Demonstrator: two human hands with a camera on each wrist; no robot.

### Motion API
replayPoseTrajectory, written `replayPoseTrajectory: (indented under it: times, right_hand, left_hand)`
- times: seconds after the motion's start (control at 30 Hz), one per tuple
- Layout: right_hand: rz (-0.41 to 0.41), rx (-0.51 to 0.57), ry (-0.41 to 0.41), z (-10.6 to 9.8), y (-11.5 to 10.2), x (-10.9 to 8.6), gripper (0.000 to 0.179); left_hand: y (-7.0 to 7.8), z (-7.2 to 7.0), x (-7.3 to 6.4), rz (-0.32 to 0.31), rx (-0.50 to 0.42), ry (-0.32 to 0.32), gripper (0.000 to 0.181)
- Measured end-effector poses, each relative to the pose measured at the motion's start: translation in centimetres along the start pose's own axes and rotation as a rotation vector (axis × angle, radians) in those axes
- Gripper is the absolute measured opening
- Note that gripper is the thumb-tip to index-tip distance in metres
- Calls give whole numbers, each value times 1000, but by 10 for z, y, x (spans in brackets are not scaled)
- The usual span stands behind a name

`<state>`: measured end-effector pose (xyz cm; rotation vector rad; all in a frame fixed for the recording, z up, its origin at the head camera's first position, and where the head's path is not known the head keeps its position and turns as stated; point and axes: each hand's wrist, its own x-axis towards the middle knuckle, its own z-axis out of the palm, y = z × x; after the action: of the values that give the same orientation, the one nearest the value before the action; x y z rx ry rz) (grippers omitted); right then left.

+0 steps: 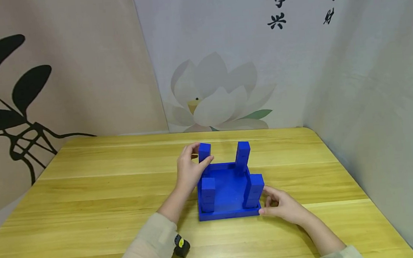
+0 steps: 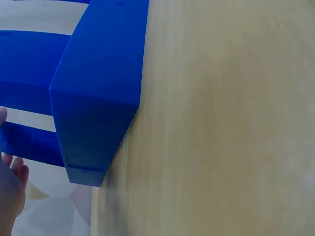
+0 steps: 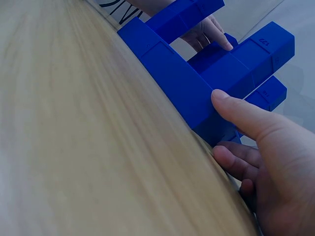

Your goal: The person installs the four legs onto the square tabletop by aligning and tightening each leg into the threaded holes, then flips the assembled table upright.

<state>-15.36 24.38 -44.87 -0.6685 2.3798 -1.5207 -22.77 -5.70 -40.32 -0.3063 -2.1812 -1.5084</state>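
A square blue plastic base [image 1: 229, 215] with a raised rim lies on the table, an upright blue post at each corner. My left hand [image 1: 189, 168] holds the back left post [image 1: 204, 150] between thumb and fingers. At the front right corner, my right hand [image 1: 287, 209] grips the base, with its thumb on the corner and its fingers along the right side. The front right post [image 1: 253, 191] rises just beside it. Small raised numbers mark a post [image 3: 261, 51] in the right wrist view. In the left wrist view, the left hand [image 2: 12, 189] shows only partly.
The wooden table [image 1: 88, 223] runs back to a curtain wall [image 1: 213, 41] with a printed flower and characters. A dark plant print [image 1: 7, 119] covers the left curtain. A small black device [image 1: 181, 247] is strapped at the left wrist.
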Motion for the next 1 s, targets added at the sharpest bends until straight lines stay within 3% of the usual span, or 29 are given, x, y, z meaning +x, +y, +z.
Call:
replayPoseTrajectory:
  times: [0.4,0.77,1.0]
  right_hand:
    - [4,-26,2,1,-1,1,61]
    - [10,-31,7,2,-2,0,64]
    - [9,-11,6,3,-2,0,63]
  left_hand:
    - [-4,-5,-4,43,-52,-37,40]
    - [-4,-6,-6,53,-109,-141,43]
    - [-7,-10,-5,10,-102,-153,49]
